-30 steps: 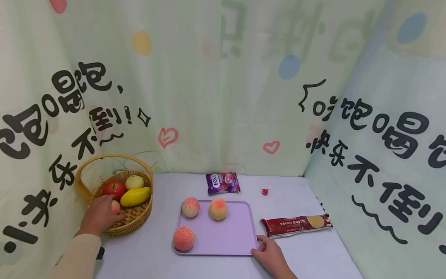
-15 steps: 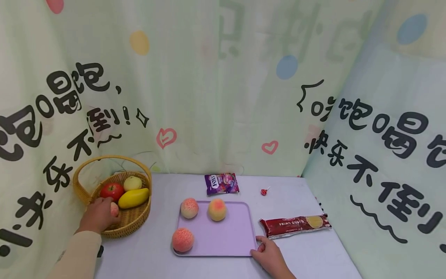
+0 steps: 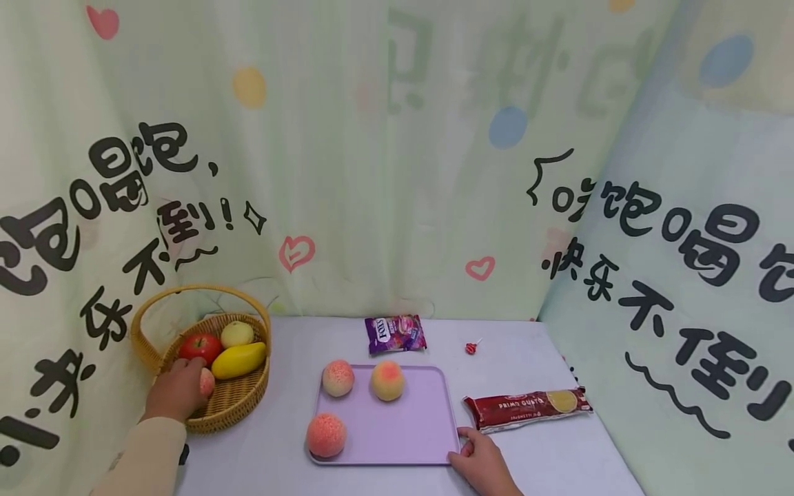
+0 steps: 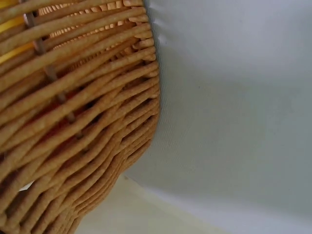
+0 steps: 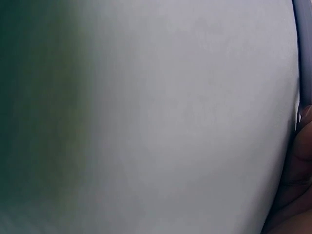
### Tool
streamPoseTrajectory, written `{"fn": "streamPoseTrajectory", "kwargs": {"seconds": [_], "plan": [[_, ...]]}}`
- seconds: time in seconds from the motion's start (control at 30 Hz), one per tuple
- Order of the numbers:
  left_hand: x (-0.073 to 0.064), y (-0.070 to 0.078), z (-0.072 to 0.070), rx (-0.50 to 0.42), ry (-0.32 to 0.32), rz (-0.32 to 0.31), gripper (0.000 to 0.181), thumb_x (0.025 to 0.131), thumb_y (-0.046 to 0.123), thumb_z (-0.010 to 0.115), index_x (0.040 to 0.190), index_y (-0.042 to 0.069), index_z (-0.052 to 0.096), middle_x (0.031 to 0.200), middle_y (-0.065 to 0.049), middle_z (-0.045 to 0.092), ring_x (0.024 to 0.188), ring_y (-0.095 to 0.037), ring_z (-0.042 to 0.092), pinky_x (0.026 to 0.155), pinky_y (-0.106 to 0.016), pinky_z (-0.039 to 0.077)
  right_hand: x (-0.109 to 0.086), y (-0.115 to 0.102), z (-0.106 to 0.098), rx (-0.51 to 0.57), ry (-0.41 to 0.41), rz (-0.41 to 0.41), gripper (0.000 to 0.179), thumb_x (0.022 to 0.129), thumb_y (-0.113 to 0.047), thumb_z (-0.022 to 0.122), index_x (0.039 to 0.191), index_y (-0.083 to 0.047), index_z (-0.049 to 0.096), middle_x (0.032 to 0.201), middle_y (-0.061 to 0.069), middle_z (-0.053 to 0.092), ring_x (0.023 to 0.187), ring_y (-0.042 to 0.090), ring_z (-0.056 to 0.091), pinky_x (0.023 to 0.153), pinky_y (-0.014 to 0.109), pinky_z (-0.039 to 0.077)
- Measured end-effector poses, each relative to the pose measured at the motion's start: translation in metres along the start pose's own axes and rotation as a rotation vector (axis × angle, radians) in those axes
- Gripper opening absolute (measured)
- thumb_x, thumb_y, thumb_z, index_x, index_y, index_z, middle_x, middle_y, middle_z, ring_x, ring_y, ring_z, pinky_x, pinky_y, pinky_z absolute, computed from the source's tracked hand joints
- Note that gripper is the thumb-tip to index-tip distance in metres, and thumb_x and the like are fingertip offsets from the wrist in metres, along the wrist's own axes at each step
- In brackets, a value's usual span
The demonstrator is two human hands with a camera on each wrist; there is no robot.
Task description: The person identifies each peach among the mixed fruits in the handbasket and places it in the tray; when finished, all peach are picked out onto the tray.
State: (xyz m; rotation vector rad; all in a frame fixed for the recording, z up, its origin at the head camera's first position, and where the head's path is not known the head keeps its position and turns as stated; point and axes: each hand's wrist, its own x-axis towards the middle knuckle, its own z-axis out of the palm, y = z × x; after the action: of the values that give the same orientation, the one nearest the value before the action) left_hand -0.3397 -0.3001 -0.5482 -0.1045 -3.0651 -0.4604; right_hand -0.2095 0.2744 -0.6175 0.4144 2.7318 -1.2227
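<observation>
Lilac tray [image 3: 409,427] on grey desk [image 3: 558,455], bearing three peaches; right hand [image 3: 482,460], fingers relaxed, touching its near right corner. Wicker basket [image 3: 238,403], left: apple, pear, mango; left hand [image 3: 176,391] inside, curled round a fourth peach [image 3: 207,381]. Red packet [image 3: 527,408], "PRIMO GUSTO". Purple bag [image 3: 395,333], "FOX'S". Lollipop [image 3: 471,348].

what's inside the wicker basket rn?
Inside the wicker basket: red apple, pale green fruit, yellow mango, and a peach gripped by the left hand. Anything beneath them is hidden.
</observation>
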Motion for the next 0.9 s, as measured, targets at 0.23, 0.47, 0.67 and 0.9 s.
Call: {"fn": "streamPoseTrajectory", "kwargs": {"seconds": [0.23, 0.47, 0.67, 0.9], "plan": [[0.001, -0.001, 0.002, -0.005, 0.014, 0.002, 0.065, 0.075, 0.015, 0.086, 0.127, -0.007, 0.054, 0.113, -0.035, 0.058, 0.088, -0.046, 0.058, 0.090, -0.071, 0.049, -0.001, -0.002, -0.001, 0.002, 0.011, -0.006, 0.058, 0.083, -0.022, 0.082, 0.131, 0.006, 0.063, 0.072, 0.004, 0.056, 0.067, 0.017, 0.050, 0.060, 0.028, 0.044], [0.001, -0.007, 0.002, -0.047, -0.023, 0.011, 0.064, 0.073, 0.018, 0.085, 0.127, -0.004, 0.057, 0.116, -0.031, 0.060, 0.092, -0.044, 0.059, 0.091, -0.070, 0.048, -0.002, -0.003, 0.000, -0.011, 0.012, -0.024, 0.057, 0.083, -0.023, 0.082, 0.129, 0.006, 0.063, 0.072, 0.003, 0.056, 0.067, 0.017, 0.050, 0.061, 0.029, 0.043], [-0.004, -0.011, 0.001, -0.132, -0.009, 0.023, 0.067, 0.074, 0.021, 0.080, 0.133, -0.003, 0.057, 0.119, -0.028, 0.061, 0.100, -0.040, 0.056, 0.095, -0.069, 0.048, -0.003, -0.003, 0.000, -0.008, 0.019, -0.036, 0.056, 0.083, -0.022, 0.082, 0.128, 0.006, 0.064, 0.071, 0.003, 0.055, 0.066, 0.017, 0.049, 0.060, 0.028, 0.042], [-0.009, -0.007, -0.007, -0.195, -0.032, 0.001, 0.073, 0.081, 0.030, 0.080, 0.141, -0.001, 0.051, 0.127, -0.028, 0.058, 0.108, -0.041, 0.054, 0.098, -0.069, 0.047, -0.002, -0.004, 0.000, -0.009, 0.017, -0.027, 0.057, 0.083, -0.021, 0.082, 0.130, 0.006, 0.063, 0.072, 0.003, 0.055, 0.066, 0.017, 0.049, 0.059, 0.027, 0.042]]}}
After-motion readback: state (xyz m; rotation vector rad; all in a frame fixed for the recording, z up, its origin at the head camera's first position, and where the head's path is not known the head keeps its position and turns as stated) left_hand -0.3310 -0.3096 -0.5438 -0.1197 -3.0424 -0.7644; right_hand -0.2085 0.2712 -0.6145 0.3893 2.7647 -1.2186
